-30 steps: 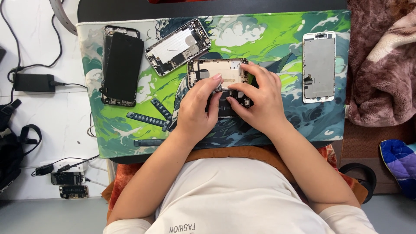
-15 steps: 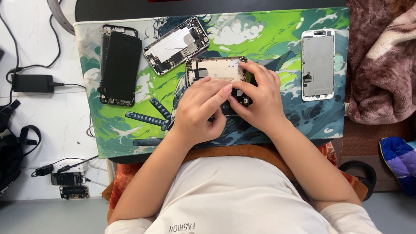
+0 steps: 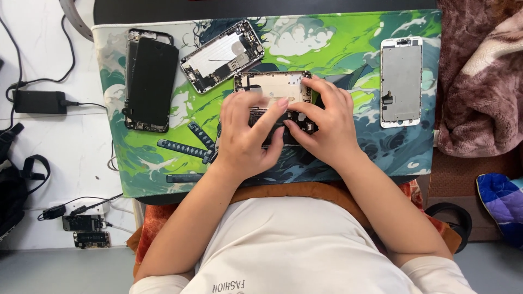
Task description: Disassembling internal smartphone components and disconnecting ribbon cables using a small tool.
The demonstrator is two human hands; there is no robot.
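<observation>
Gold phone body: an opened phone with a pale gold metal plate lies flat near the middle of the mat, a bit toward the far side.
Left hand: the left hand rests on the near left part of the opened phone, fingers bent, with the first finger stretched out so its tip touches the dark lower part. It presses on the phone more than it grips it.
Right hand: the right hand lies over the right end of the opened phone, fingers curled around its edge and holding it steady.
Mat: a green, white and blue picture mat covers the desk under everything.
Silver shell: another open phone shell lies tilted just beyond the hands, to the left.
Black phone: a dark phone lies far left on the mat, on top of another frame.
White screen: a white screen panel lies well apart on the right.
Charger: a black power brick with its wire sits on the white table at the left.
Blanket: a brown fuzzy blanket is heaped at the far right.
</observation>
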